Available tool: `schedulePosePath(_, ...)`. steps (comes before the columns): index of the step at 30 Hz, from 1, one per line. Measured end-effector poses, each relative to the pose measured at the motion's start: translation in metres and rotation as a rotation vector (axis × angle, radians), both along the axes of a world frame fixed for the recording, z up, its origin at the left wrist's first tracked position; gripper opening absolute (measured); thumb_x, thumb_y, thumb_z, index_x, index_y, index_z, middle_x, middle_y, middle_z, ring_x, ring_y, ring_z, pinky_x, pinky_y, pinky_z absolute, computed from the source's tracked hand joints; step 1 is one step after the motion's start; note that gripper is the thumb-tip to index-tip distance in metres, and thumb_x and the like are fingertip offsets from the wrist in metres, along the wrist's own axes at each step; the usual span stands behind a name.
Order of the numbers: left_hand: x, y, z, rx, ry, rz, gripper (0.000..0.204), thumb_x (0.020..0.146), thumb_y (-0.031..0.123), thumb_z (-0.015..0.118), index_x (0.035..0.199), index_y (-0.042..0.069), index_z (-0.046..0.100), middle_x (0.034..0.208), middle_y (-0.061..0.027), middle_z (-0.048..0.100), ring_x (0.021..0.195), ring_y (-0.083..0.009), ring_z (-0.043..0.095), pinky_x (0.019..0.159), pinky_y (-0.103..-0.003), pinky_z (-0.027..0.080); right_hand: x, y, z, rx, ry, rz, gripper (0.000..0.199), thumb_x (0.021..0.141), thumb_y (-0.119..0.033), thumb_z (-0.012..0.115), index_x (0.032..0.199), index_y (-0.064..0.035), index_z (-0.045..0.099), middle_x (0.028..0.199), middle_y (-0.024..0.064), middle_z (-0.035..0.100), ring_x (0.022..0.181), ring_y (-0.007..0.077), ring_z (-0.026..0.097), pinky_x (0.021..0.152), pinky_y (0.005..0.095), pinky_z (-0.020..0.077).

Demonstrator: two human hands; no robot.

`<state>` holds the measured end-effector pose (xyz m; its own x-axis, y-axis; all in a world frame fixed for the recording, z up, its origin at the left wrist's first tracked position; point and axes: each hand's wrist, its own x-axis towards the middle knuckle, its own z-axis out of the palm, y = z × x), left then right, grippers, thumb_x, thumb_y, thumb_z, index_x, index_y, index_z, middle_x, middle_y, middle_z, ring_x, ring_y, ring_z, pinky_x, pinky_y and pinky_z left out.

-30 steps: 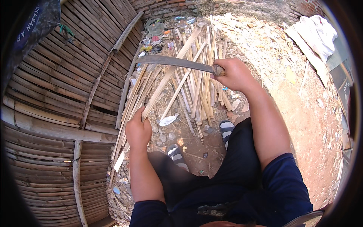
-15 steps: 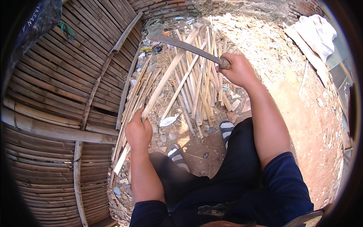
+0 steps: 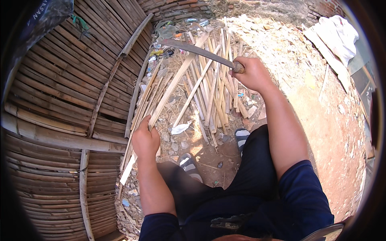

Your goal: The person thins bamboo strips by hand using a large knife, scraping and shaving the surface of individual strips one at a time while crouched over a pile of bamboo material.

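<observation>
My left hand [image 3: 146, 138] is closed round the near part of a long, flat bamboo strip [image 3: 173, 84], which slants away to the upper right. In my right hand [image 3: 252, 74] is the short wooden handle of a machete [image 3: 197, 50]. Its long dark blade points left and lies across the strip's far part; whether it touches the strip I cannot tell. Beneath and beyond the strip, a heap of split bamboo strips [image 3: 213, 90] covers the ground. More strips [image 3: 148, 96] lie in a bundle beside my left hand, along the wall.
A bamboo slat wall [image 3: 60, 92] rises close on my left. Behind the heap runs a brick wall [image 3: 181, 10], with litter at its foot. A white cloth sack [image 3: 335, 38] lies at the far right. My sandalled feet [image 3: 189, 166] stand just before the heap, near a crumpled white scrap [image 3: 180, 128].
My left hand has shifted slightly left and the strip's near part with it. The machete and my right hand have hardly moved.
</observation>
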<state>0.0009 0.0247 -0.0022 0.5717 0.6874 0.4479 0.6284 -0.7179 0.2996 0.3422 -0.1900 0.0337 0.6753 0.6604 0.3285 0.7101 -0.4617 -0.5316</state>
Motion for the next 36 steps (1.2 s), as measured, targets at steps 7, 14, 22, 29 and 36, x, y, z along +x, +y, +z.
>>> schedulePosePath(7, 0.006, -0.006, 0.004, -0.056, 0.014, 0.006, 0.041, 0.086, 0.008, 0.066, 0.126, 0.007, 0.075, 0.093, -0.0277, 0.073, 0.086, -0.045, 0.072, 0.079, -0.049, 0.056, -0.007, -0.004, 0.002, -0.037, 0.014, 0.07, 0.028, 0.088, -0.03, 0.084, 0.101, -0.0074, 0.075, 0.082, 0.0179, 0.071, 0.078, 0.0389, 0.067, 0.072, 0.046, 0.052)
schedulePosePath(14, 0.005, -0.008, 0.009, -0.06, 0.01, 0.069, 0.04, 0.086, 0.009, 0.068, 0.125, 0.006, 0.075, 0.088, -0.027, 0.073, 0.081, -0.0445, 0.073, 0.075, -0.049, 0.056, -0.012, 0.001, 0.004, -0.039, 0.017, 0.109, 0.034, 0.086, -0.033, 0.086, 0.107, -0.008, 0.076, 0.085, 0.0189, 0.072, 0.084, 0.0395, 0.07, 0.079, 0.0462, 0.0549)
schedulePosePath(22, 0.007, -0.006, 0.006, -0.013, 0.002, 0.048, 0.039, 0.086, 0.01, 0.069, 0.125, 0.005, 0.075, 0.091, -0.0267, 0.075, 0.084, -0.0443, 0.074, 0.077, -0.048, 0.057, 0.003, -0.009, -0.006, -0.004, 0.046, 0.075, 0.038, 0.085, -0.032, 0.087, 0.11, -0.0052, 0.076, 0.085, 0.0204, 0.072, 0.083, 0.0377, 0.071, 0.078, 0.0463, 0.054)
schedulePosePath(29, 0.004, -0.002, 0.0, 0.068, -0.095, -0.002, 0.04, 0.084, 0.013, 0.071, 0.123, 0.006, 0.076, 0.089, -0.0248, 0.074, 0.078, -0.0439, 0.072, 0.072, -0.051, 0.057, -0.002, -0.005, 0.003, -0.055, 0.038, 0.11, 0.037, 0.085, -0.031, 0.087, 0.107, -0.0035, 0.075, 0.085, 0.0195, 0.072, 0.079, 0.0334, 0.07, 0.076, 0.0429, 0.0538)
schedulePosePath(36, 0.006, -0.007, 0.007, -0.056, -0.002, 0.054, 0.036, 0.089, 0.012, 0.068, 0.123, 0.005, 0.075, 0.094, -0.027, 0.075, 0.09, -0.0457, 0.073, 0.079, -0.049, 0.057, 0.008, -0.009, -0.01, 0.049, 0.101, 0.07, 0.039, 0.085, -0.032, 0.088, 0.109, -0.0041, 0.076, 0.087, 0.0177, 0.074, 0.079, 0.0312, 0.07, 0.078, 0.0425, 0.0542)
